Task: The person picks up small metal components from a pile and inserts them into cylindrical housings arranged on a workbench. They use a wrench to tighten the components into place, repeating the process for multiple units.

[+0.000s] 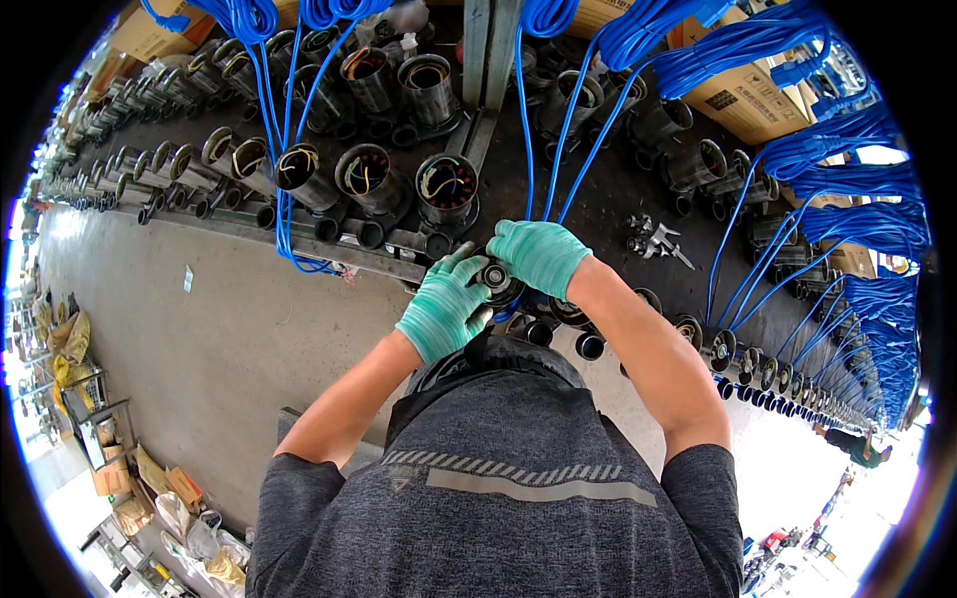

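While the left hand (444, 304) grasps the part (494, 277) at the near edge of the worktop (606, 216), the right hand (541, 256) curls at its right, grip unclear; two-handed handling seems underway, the next move calling for steadiness.

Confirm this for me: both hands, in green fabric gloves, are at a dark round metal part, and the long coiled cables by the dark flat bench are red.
The cable colour is wrong: the head view shows the long coiled cables by the dark flat bench are blue. The left hand and right hand, in green fabric gloves, are at a dark round metal part.
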`<action>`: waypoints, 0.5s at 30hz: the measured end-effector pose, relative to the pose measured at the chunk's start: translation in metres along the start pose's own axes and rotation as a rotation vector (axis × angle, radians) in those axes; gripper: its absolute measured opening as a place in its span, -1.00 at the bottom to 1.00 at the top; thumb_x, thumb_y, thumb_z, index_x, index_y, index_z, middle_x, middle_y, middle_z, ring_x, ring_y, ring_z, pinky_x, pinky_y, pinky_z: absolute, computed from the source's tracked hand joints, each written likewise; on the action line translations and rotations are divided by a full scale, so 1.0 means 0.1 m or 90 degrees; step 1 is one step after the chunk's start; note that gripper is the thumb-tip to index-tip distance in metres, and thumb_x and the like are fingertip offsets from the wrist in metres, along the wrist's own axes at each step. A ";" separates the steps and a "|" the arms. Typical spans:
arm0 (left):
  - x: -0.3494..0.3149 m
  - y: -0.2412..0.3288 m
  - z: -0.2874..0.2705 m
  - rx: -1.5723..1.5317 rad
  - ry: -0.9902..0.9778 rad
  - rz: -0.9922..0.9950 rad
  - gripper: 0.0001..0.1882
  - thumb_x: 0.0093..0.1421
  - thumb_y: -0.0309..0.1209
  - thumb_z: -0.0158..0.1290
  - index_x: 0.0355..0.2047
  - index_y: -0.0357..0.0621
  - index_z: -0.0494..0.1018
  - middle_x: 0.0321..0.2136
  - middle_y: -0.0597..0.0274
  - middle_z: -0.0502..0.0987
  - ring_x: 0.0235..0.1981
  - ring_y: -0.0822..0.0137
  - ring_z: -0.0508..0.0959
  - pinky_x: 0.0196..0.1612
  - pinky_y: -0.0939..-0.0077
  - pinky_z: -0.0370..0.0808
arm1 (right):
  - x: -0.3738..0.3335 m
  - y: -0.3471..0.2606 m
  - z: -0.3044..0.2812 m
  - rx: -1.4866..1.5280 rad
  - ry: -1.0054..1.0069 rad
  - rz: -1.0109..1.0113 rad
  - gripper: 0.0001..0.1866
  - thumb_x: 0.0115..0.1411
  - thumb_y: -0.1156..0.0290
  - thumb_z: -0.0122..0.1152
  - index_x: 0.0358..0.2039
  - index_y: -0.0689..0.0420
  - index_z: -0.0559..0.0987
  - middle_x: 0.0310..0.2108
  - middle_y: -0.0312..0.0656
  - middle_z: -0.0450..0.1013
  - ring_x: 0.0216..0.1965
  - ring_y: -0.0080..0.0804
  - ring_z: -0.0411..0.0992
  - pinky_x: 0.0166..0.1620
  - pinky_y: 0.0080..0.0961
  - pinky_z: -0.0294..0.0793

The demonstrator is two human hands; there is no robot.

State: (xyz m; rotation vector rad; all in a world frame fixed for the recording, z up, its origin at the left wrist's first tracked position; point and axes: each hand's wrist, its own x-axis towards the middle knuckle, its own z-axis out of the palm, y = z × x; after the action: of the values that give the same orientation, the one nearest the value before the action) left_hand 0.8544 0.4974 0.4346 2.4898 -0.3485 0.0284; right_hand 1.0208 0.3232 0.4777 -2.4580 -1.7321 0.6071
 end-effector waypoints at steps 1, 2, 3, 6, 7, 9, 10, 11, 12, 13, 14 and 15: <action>0.00 0.01 -0.01 0.024 -0.006 0.011 -0.63 0.15 -0.26 0.38 -0.08 -0.15 0.69 0.28 -0.11 0.47 0.46 -0.27 0.27 0.42 -0.12 0.33 | 0.01 0.02 0.00 0.002 -0.005 -0.004 -0.71 0.34 0.31 0.30 0.04 0.08 0.65 -0.02 -0.13 0.53 -0.01 -0.07 0.61 0.01 -0.19 0.66; 0.01 0.00 0.00 0.029 -0.004 0.012 -0.62 0.15 -0.24 0.39 -0.08 -0.16 0.69 0.27 -0.10 0.47 0.46 -0.27 0.28 0.41 -0.12 0.34 | 0.01 0.03 0.00 0.005 -0.011 -0.007 -0.72 0.35 0.30 0.29 0.03 0.07 0.65 -0.02 -0.13 0.53 -0.02 -0.07 0.61 0.01 -0.19 0.66; 0.02 -0.01 0.00 0.037 -0.003 0.014 -0.61 0.15 -0.23 0.40 -0.08 -0.16 0.69 0.25 -0.09 0.48 0.45 -0.26 0.29 0.41 -0.11 0.34 | 0.02 0.03 -0.02 0.008 -0.014 -0.010 -0.73 0.35 0.30 0.29 0.02 0.06 0.65 -0.03 -0.13 0.53 -0.02 -0.07 0.61 0.00 -0.18 0.66; 0.06 0.05 -0.04 0.027 0.032 -0.001 -0.57 0.12 -0.18 0.42 -0.09 -0.19 0.68 0.23 -0.09 0.49 0.42 -0.25 0.33 0.39 -0.09 0.36 | 0.00 0.03 -0.11 0.083 -0.007 0.001 -0.77 0.40 0.31 0.22 -0.01 0.08 0.65 -0.03 -0.08 0.53 -0.02 -0.02 0.61 0.01 -0.13 0.65; 0.09 0.09 -0.06 0.019 0.047 -0.009 -0.55 0.11 -0.17 0.43 -0.10 -0.20 0.68 0.22 -0.09 0.50 0.41 -0.24 0.34 0.38 -0.08 0.38 | 0.00 0.04 -0.08 0.089 0.000 0.003 -0.76 0.40 0.29 0.23 0.00 0.08 0.65 -0.02 -0.08 0.52 -0.03 -0.01 0.60 0.01 -0.12 0.64; 0.14 0.12 0.01 0.061 0.090 -0.049 -0.50 0.09 -0.14 0.44 -0.08 -0.22 0.66 0.14 -0.08 0.52 0.28 -0.18 0.46 0.27 -0.03 0.47 | 0.00 0.06 0.00 0.102 0.015 0.005 -0.74 0.39 0.26 0.24 0.00 0.07 0.65 -0.02 -0.07 0.52 -0.03 0.01 0.60 0.02 -0.09 0.63; 0.16 0.15 0.04 0.083 0.111 -0.071 -0.48 0.08 -0.12 0.45 -0.07 -0.23 0.65 0.09 -0.08 0.54 0.22 -0.15 0.52 0.22 -0.01 0.52 | -0.01 0.07 0.02 0.113 0.017 0.010 -0.74 0.39 0.25 0.24 0.01 0.06 0.65 -0.02 -0.07 0.52 -0.04 0.01 0.60 0.02 -0.09 0.63; 0.20 0.17 0.07 0.091 0.098 -0.113 -0.47 0.08 -0.12 0.45 -0.06 -0.23 0.64 0.04 -0.06 0.54 0.13 -0.11 0.55 0.14 0.01 0.55 | -0.03 0.08 0.03 0.124 0.020 0.015 -0.73 0.39 0.25 0.24 0.03 0.06 0.65 -0.02 -0.07 0.52 -0.04 0.01 0.60 0.02 -0.08 0.62; 0.27 0.19 0.10 0.100 0.087 -0.154 -0.46 0.08 -0.12 0.45 -0.05 -0.23 0.63 -0.01 -0.04 0.55 0.05 -0.08 0.58 0.07 0.02 0.58 | -0.04 0.11 0.04 0.135 0.023 0.020 -0.72 0.39 0.24 0.25 0.04 0.05 0.65 -0.02 -0.08 0.52 -0.04 0.01 0.60 0.02 -0.08 0.62; 0.31 0.20 0.11 0.108 0.075 -0.196 -0.45 0.08 -0.12 0.45 -0.04 -0.23 0.61 -0.06 -0.02 0.55 -0.04 -0.05 0.61 -0.01 0.04 0.60 | -0.06 0.12 0.04 0.140 0.019 0.023 -0.72 0.39 0.25 0.25 0.05 0.04 0.65 -0.02 -0.08 0.52 -0.04 0.02 0.60 0.03 -0.08 0.62; 0.32 0.20 0.10 0.133 0.082 -0.185 -0.47 0.08 -0.12 0.45 -0.07 -0.22 0.60 -0.10 0.00 0.55 -0.08 -0.04 0.61 -0.05 0.05 0.61 | -0.08 0.14 0.04 0.145 0.016 0.025 -0.72 0.39 0.26 0.24 0.05 0.03 0.65 -0.02 -0.08 0.52 -0.03 0.02 0.59 0.03 -0.08 0.61; 0.34 0.22 0.09 0.157 0.088 -0.173 -0.48 0.08 -0.12 0.45 -0.10 -0.21 0.59 -0.14 0.02 0.55 -0.13 -0.04 0.61 -0.09 0.06 0.61 | -0.10 0.16 0.04 0.150 0.012 0.029 -0.72 0.40 0.26 0.24 0.06 0.02 0.65 -0.02 -0.08 0.51 -0.03 0.02 0.59 0.03 -0.08 0.61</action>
State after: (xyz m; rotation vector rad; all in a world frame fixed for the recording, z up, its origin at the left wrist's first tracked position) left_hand 0.8811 0.4665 0.4437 2.7398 0.0575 0.1395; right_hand 1.0307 0.3073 0.4724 -2.3385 -1.5045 0.7424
